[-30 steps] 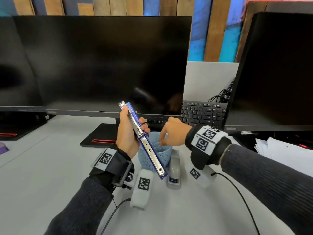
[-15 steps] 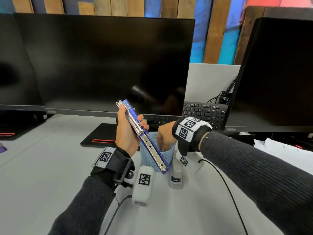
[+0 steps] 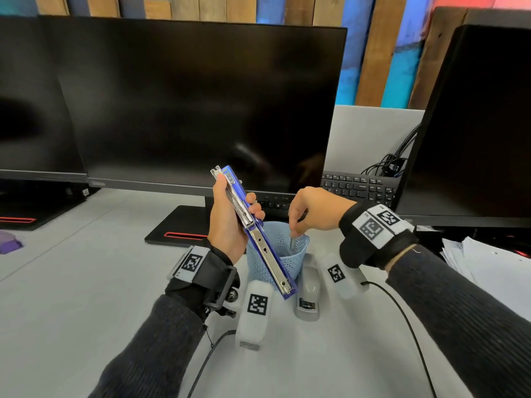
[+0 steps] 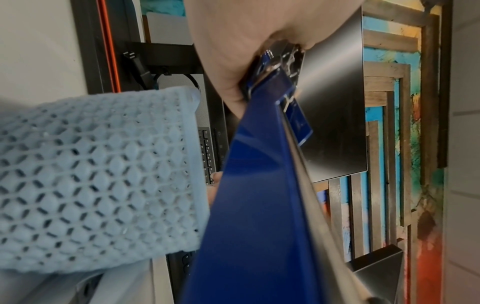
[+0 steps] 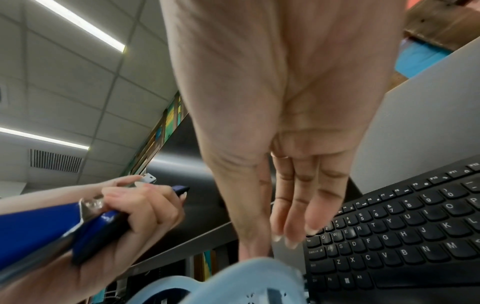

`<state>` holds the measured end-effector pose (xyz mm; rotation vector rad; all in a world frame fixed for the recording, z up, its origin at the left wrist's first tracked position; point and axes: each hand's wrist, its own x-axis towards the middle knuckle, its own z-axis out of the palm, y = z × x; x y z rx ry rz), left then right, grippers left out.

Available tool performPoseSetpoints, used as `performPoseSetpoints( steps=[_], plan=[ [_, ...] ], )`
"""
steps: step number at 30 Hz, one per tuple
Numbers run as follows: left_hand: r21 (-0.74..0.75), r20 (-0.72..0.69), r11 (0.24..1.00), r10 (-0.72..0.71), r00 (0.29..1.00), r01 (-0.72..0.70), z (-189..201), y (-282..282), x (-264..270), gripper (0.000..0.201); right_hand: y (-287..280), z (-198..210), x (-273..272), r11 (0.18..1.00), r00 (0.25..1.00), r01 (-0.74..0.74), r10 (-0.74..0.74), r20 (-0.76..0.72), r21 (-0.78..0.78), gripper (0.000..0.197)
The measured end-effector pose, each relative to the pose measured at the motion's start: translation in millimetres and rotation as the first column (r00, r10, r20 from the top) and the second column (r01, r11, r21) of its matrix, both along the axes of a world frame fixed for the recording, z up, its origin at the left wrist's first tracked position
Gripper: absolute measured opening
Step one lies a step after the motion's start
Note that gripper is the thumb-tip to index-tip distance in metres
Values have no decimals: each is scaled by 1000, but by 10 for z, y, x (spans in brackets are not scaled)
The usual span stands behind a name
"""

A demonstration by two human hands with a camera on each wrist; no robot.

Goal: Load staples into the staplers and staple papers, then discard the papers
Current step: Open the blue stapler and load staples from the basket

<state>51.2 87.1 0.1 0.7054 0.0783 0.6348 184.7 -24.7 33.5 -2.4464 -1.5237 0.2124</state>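
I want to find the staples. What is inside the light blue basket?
The right hand pinches a thin metal strip in the light blue basket. The basket's bottom is hidden.

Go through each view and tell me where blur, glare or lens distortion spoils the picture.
Head view: sharp, monitor edges bow from the wide lens, faint glare. Left wrist view: blue stapler and blue mesh cup softly blurred, bright streak on the screen. Right wrist view: right hand looms stretched, cup rim smeared.

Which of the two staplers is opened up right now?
The blue stapler, gripped in the left hand with its metal rail exposed. The grey stapler lies closed on the desk.
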Motion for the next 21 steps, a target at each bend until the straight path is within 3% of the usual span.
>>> performPoseSetpoints(
  steps=[4,8,14,21],
  plan=[
    [4,-3,1000,-4,1000,4,-16,15,2,38,-44,12,8,990,998,9,-1,-58,138,16],
    [27,-7,1000,5,1000,-5,-31,10,5,40,-53,19,-24,984,992,-18,41,-123,178,10],
    [41,-21,999,-9,1000,10,-42,28,17,41,-177,67,-20,955,957,-39,120,-263,293,23],
    [54,-96,991,-115,989,121,-63,-4,40,36,-373,211,-89,904,942,-12,154,-298,428,15]
  ],
)
